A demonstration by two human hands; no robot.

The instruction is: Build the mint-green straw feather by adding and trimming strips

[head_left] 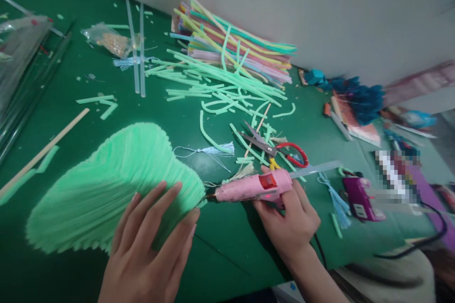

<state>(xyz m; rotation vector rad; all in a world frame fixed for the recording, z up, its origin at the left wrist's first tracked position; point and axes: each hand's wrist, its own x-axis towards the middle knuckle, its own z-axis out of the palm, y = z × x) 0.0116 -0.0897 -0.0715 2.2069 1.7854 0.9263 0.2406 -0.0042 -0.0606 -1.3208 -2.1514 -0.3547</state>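
A green fan-shaped piece [106, 184], built of many thin strips, is pressed flat on the green counter [227, 241] by the left hand [149, 246], fingers spread and released. The pink glue gun [254, 186] is grasped by the right hand [287, 218], its nozzle set at the piece's right edge. Fingertips lying near the nozzle could likely be burnt, and glue could string onto the counter if the gun is tilted. One pair of red-handled scissors [280, 149], two clear glue sticks [137, 52] and one purple gun [360, 196] are counted; loose green strips [220, 87] are too many to count.
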